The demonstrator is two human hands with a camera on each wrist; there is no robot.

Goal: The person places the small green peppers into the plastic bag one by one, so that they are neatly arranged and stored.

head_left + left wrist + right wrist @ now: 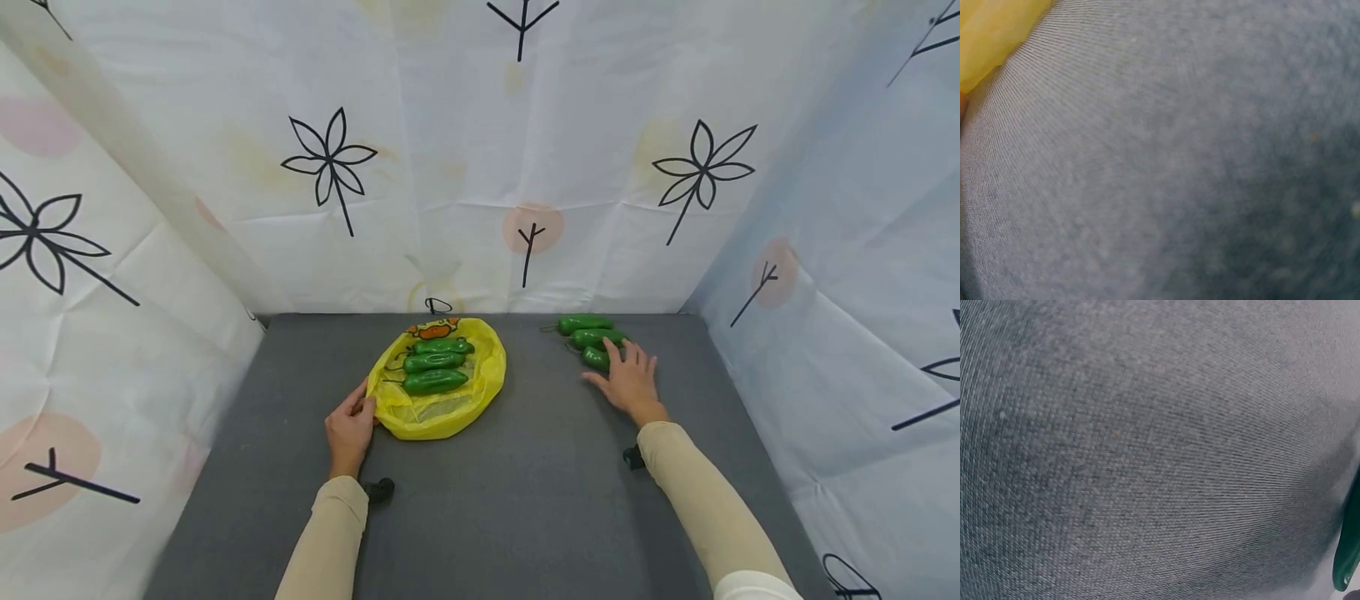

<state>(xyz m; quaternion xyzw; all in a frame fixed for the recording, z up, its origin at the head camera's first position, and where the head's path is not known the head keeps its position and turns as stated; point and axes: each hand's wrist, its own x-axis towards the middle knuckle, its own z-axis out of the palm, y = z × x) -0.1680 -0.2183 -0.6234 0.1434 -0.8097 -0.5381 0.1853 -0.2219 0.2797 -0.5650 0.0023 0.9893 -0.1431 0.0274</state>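
A yellow plastic bag [487,367] lies spread on the table, its rim bunched into a ring. Inside it, three green chili peppers [435,382] lie in a row, stems to the left. My left hand [349,432] pinches the bag's left rim; the left wrist view catches only a corner of the yellow plastic [997,37]. Over at the right, three more green chili peppers [585,324] lie one behind another. Fingers spread, my right hand [632,383] is over the nearest of these and partly hides it. The right wrist view has a green pepper's tip [1349,550] at its edge.
The dark grey table [495,517] is bordered by white printed cloth [450,167] at the back and both sides. The right-hand peppers lie close to the table's back edge. A black wrist device [379,490] is on the left wrist, another [633,457] on the right.
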